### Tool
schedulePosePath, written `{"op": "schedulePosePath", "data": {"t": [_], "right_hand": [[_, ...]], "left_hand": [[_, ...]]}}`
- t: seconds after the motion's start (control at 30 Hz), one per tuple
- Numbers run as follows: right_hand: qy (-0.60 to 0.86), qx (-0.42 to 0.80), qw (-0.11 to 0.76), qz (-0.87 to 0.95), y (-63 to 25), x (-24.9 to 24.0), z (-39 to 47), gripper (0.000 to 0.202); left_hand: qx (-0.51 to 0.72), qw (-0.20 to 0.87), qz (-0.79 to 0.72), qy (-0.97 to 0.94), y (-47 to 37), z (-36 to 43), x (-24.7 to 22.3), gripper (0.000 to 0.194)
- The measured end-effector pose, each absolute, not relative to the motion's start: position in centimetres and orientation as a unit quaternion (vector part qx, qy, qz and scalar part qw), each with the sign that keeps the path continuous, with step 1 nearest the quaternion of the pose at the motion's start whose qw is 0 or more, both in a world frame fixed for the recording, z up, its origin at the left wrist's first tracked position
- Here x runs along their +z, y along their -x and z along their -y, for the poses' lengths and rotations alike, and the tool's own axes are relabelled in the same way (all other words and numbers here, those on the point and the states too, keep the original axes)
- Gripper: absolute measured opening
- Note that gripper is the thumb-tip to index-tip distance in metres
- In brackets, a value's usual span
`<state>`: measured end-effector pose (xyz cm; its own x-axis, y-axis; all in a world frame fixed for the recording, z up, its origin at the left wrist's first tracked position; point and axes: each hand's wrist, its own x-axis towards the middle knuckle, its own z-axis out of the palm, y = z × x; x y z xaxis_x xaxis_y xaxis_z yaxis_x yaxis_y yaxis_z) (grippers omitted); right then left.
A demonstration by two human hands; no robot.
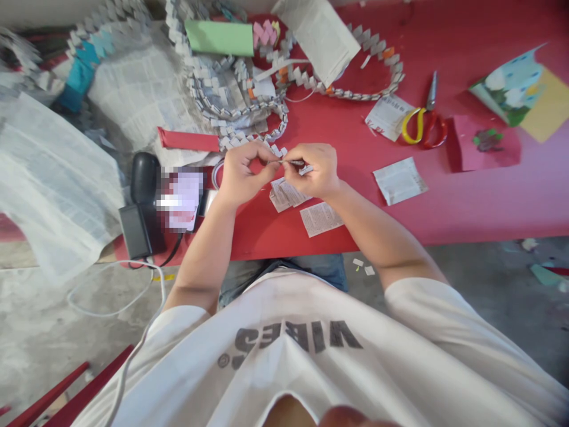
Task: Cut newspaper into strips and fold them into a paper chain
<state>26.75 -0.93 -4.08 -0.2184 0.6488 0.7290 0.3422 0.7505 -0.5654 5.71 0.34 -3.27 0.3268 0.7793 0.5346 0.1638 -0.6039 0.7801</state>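
Observation:
A small folded strip of printed paper (294,162) is stretched between my two hands over the near edge of the red table. My left hand (246,172) pinches its left end between thumb and forefinger. My right hand (316,168) is closed around the other end, and the fingers hide much of the strip. Loose cut newspaper pieces (323,218) lie on the table just below my right hand. Beyond my hands, a zigzag chain of folded paper links (255,112) curls across the tabletop.
Yellow-and-red-handled scissors (430,112) lie to the right, near a newspaper square (400,179) and a pink paper (484,145). At left are a phone (182,201), a black charger (136,231) with cables, and large newspaper sheets (57,178). A green paper (220,38) rests at the back.

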Motion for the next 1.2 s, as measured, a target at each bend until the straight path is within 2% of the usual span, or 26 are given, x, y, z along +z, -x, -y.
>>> {"op": "schedulePosePath", "data": {"t": [0.2,0.37,0.67,0.8,0.93,1.2], "right_hand": [[0.301,0.147,0.552,0.763,-26.8,-4.1,0.6,0.009],[0.311,0.139,0.545,0.766,-26.8,-4.5,0.4,0.008],[0.346,0.131,0.528,0.765,-26.6,-4.9,0.4,0.009],[0.358,0.149,0.525,0.758,-26.8,-4.9,0.3,0.007],[0.365,0.171,0.500,0.766,-26.8,-5.2,0.3,0.008],[0.376,0.182,0.497,0.760,-26.4,-5.3,0.5,0.010]], "left_hand": [[0.483,0.330,-0.333,-0.740,-5.6,-0.3,-2.8,0.015],[0.507,0.331,-0.367,-0.707,-5.9,-0.5,-3.1,0.020],[0.495,0.312,-0.407,-0.701,-6.4,-0.4,-3.9,0.017],[0.485,0.320,-0.381,-0.720,-6.5,-0.3,-3.7,0.015],[0.468,0.263,-0.397,-0.744,-6.5,-0.4,-3.9,0.007],[0.495,0.215,-0.420,-0.730,-7.1,0.1,-4.2,0.018]]}}
